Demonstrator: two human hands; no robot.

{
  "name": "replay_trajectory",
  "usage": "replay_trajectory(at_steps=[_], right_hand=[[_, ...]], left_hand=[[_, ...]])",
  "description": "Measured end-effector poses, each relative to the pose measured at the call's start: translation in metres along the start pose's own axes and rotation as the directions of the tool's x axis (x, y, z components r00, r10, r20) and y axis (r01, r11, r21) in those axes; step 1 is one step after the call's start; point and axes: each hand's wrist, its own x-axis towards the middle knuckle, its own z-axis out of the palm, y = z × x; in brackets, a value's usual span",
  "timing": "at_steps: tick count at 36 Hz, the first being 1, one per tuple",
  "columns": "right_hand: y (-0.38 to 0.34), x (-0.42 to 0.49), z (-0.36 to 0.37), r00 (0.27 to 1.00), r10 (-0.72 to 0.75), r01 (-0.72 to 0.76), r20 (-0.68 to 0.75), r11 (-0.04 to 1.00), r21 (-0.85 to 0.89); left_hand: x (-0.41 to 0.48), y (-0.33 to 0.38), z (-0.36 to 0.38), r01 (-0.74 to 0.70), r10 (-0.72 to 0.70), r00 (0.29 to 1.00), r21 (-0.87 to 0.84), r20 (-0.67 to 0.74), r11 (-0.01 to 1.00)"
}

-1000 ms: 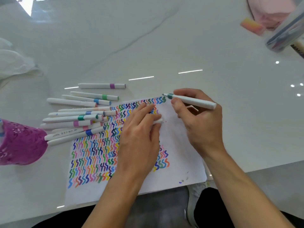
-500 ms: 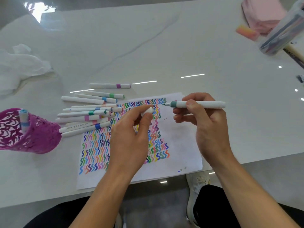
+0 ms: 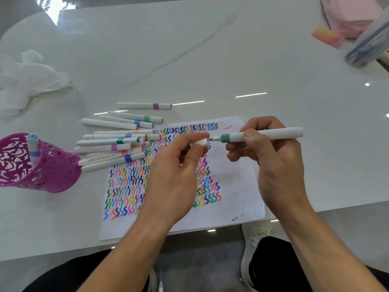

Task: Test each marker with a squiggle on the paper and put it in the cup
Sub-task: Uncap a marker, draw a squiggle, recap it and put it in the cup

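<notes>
My right hand grips a white marker with a teal band, held level above the paper, tip pointing left. My left hand pinches the marker's white cap right at that tip; the two nearly touch. The paper is covered with rows of coloured squiggles. A pile of several capped white markers lies left of the paper. The purple openwork cup stands at the far left with one blue-banded marker in it.
Crumpled white tissue lies at the back left. At the back right are a pink cloth, a pink-orange eraser and a clear pen case. The table's front edge runs just under my wrists.
My left hand lifted off the paper with the cap and brought it up to the marker tip. My right hand raised the marker off the paper and levelled it.
</notes>
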Motion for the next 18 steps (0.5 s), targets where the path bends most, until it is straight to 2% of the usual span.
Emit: replay_trajectory(at_steps=[9,18], right_hand=[[0.0071,0.0001,0.0031,1.0,-0.008,0.009,0.017,0.998,-0.057],[0.0101,-0.0001,0.0063,1.0,-0.01,0.012,0.022,0.997,-0.075]], left_hand=[[0.0027,0.0005,-0.0004,-0.033,0.03,0.997,0.06,0.064,0.998],[0.0025,-0.0021,0.0026,-0.028,0.022,0.997,0.09,0.068,0.996]])
